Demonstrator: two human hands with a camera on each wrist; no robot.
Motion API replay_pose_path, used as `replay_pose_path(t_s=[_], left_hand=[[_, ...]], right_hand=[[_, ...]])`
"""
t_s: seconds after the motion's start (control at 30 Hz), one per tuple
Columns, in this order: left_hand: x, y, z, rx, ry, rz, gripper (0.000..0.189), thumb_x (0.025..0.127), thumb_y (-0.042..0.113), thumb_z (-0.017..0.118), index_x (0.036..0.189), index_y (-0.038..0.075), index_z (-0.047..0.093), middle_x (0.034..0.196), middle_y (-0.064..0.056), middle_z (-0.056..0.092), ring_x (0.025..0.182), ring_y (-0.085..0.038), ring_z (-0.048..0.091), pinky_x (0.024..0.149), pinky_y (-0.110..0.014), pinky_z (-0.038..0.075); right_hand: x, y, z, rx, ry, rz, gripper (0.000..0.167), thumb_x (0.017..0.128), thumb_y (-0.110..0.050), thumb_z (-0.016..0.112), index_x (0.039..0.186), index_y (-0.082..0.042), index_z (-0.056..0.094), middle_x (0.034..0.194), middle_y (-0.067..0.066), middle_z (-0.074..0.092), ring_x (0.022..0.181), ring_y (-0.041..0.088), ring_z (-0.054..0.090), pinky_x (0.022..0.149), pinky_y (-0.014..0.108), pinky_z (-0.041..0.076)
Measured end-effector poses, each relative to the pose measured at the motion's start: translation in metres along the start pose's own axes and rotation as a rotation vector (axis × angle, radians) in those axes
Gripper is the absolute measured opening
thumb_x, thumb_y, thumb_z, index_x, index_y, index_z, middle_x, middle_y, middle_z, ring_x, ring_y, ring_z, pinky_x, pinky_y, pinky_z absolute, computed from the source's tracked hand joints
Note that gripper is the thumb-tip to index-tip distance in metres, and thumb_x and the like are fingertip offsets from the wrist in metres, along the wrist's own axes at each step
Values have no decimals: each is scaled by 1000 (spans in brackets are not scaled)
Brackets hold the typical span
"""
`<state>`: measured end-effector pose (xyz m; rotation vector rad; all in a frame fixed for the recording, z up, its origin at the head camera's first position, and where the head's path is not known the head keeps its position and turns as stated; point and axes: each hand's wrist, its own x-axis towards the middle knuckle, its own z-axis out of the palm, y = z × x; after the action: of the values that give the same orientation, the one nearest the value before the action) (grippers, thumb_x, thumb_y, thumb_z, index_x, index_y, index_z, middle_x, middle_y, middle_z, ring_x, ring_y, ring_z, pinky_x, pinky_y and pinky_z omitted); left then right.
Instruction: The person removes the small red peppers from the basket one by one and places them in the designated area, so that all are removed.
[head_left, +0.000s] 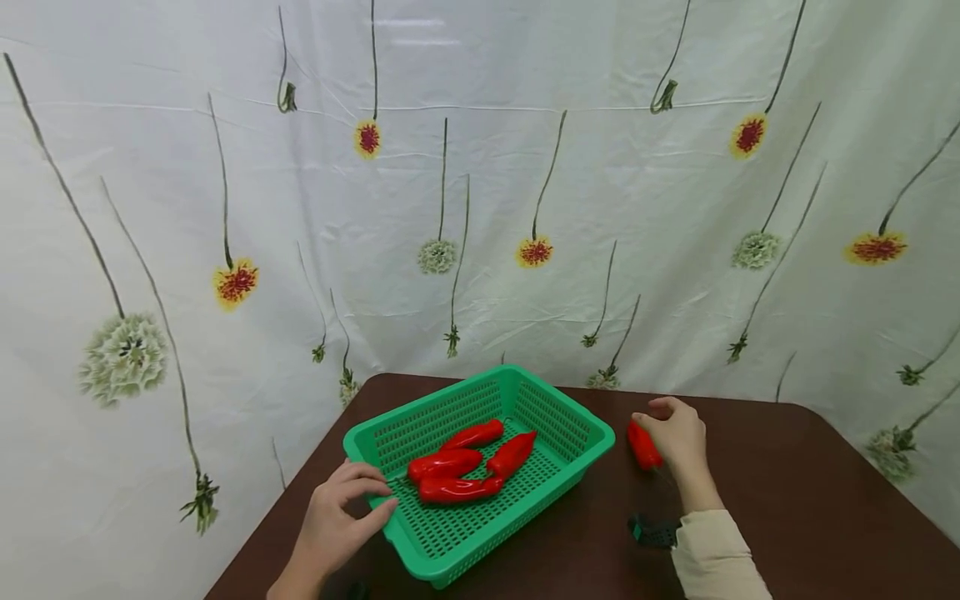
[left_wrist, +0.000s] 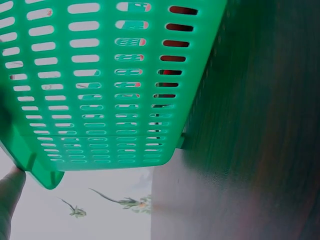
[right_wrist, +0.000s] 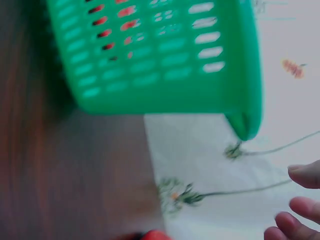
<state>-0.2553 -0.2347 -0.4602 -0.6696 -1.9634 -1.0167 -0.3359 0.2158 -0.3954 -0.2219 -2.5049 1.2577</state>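
Observation:
A green plastic basket [head_left: 480,533] with slotted walls holds several red peppers [head_left: 461,490] on its floor. At its near left corner my left hand [head_left: 333,512] rests on the rim, thumb and fingers apart and loosely bent. In the left wrist view a finger [left_wrist: 11,192] touches the rim's lip. To the right of the basket another red pepper [head_left: 643,446] lies on the table, and my right hand [head_left: 678,435] is over it. In the right wrist view the fingers [right_wrist: 300,220] are spread, with only a bit of the pepper [right_wrist: 156,235] visible at the lower edge.
The dark brown table [head_left: 795,492] extends to the right of the right hand. A white curtain [head_left: 480,208] with printed flowers hangs behind the table. Close to the right wrist is a small black-and-green device [head_left: 654,532].

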Motion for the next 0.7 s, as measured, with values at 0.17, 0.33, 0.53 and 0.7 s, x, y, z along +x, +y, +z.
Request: replay_pose_path(t_s=[0.17,0.33,0.53,0.7], left_hand=[[0,0,2,4,-5,-9,33,63,-6,88,77,20,75,88,6,68,85,-8,59,77,-10,46],[0,-1,0,-2,4,2,33,63,-7,87,76,20,75,88,6,68,86,-9,59,78,-10,46],[3,1,-3,-10,-6,16,33,64,-7,86,78,21,75,89,6,67,86,-8,58,79,-11,46],[2,4,-3,-16,-9,18,34,65,-7,86,79,22,75,89,6,67,86,-8,58,79,-11,46]], right_hand=[[-5,-19,-7,-32,-103,-56,47,93,-26,70,130,1,59,131,28,59,117,45,55,91,56,49],[-7,-43,-9,-91,-281,-179,47,93,-26,71,130,0,60,129,25,61,117,42,57,93,55,50],[-1,-71,-8,-84,-472,-312,43,93,-20,71,130,-1,60,129,22,62,116,36,60,92,47,53],[12,-81,-6,-82,-679,-451,46,92,-19,73,131,-1,60,128,24,63,115,36,62,92,45,55]])
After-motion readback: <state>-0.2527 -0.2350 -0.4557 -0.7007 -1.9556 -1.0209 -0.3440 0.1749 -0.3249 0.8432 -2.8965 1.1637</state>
